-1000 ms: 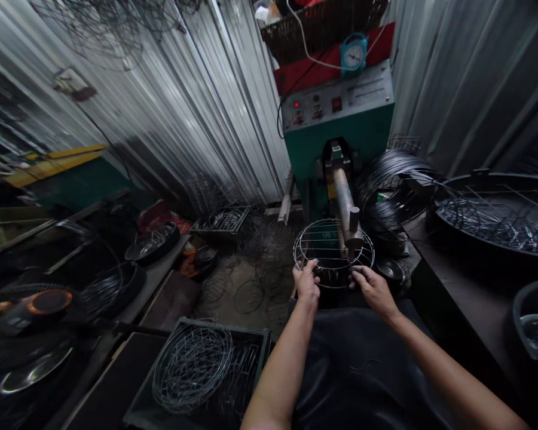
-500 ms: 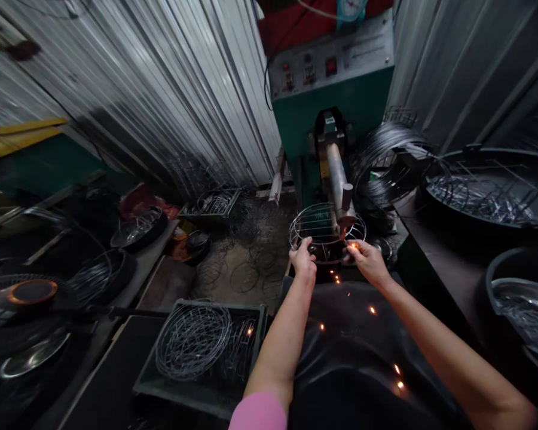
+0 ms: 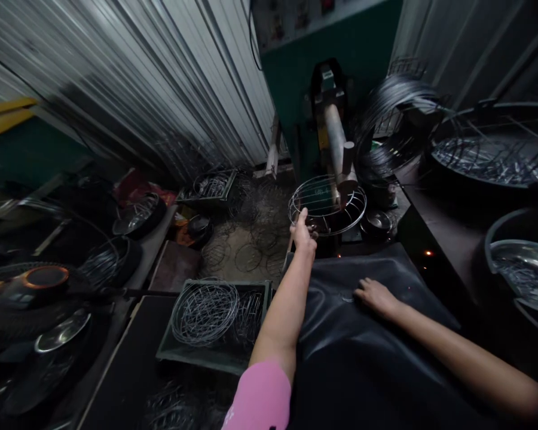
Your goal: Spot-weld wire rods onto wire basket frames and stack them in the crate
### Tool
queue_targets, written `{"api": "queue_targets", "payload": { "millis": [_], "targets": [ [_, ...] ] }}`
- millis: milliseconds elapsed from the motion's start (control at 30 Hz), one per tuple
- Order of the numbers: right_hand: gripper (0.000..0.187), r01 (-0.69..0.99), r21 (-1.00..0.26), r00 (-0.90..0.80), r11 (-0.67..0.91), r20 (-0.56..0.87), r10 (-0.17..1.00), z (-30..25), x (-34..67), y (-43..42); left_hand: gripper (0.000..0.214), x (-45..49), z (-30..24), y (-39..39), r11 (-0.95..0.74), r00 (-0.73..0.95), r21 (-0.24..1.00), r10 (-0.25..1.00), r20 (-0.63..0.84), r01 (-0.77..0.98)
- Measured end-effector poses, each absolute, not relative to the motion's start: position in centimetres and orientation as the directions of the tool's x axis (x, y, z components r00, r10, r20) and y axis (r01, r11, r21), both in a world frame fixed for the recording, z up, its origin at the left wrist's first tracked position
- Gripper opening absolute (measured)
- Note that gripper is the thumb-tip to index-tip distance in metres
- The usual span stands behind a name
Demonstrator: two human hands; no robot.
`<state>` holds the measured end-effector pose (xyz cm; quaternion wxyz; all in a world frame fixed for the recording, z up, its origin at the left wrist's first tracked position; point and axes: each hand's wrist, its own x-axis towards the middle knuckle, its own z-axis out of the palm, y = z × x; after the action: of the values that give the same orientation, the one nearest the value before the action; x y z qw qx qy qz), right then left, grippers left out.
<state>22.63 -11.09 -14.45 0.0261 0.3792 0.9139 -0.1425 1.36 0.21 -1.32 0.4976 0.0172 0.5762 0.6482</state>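
The left hand (image 3: 303,236) grasps the wire rack (image 3: 321,210) by its near left rim, under the end of the metal arm (image 3: 336,132). The right hand (image 3: 376,297) is at the black apron (image 3: 332,337) beside small wires (image 3: 347,299); whether it pinches one, I cannot tell. Held from one side, the rack may tilt and knock the arm. Sparks (image 3: 428,253) at right could cause burns. A wire coil (image 3: 403,86) narrows the space beyond.

Head-worn view, facing forward and down, fairly near
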Motion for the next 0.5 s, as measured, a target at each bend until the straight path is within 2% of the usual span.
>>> {"api": "queue_targets", "payload": {
  "millis": [67,167,333,500],
  "targets": [
    [0.022,0.669,-0.212,-0.741,0.712,-0.125,0.66,-14.9,22.0,-11.6,0.046,-0.2,-1.2,0.4,0.242,-0.465,0.728,0.632,-0.62,-0.642],
    [0.027,0.681,-0.287,-0.726,0.674,-0.144,0.672,-15.3,22.0,-11.9,0.041,-2.9,-0.8,1.7,0.344,-0.426,0.729,0.634,-0.645,-0.592],
    [0.032,0.765,-0.495,-0.6,0.412,-0.313,0.737,-14.0,23.6,-11.9,0.029,-5.1,-0.2,5.1,0.48,-0.287,0.763,0.729,-0.621,-0.433],
    [0.02,0.744,-0.631,-0.463,0.219,-0.252,0.85,-13.6,26.3,-12.0,0.032,-5.0,-0.9,5.6,0.547,-0.177,0.706,0.72,-0.671,-0.449]
  ]
}}
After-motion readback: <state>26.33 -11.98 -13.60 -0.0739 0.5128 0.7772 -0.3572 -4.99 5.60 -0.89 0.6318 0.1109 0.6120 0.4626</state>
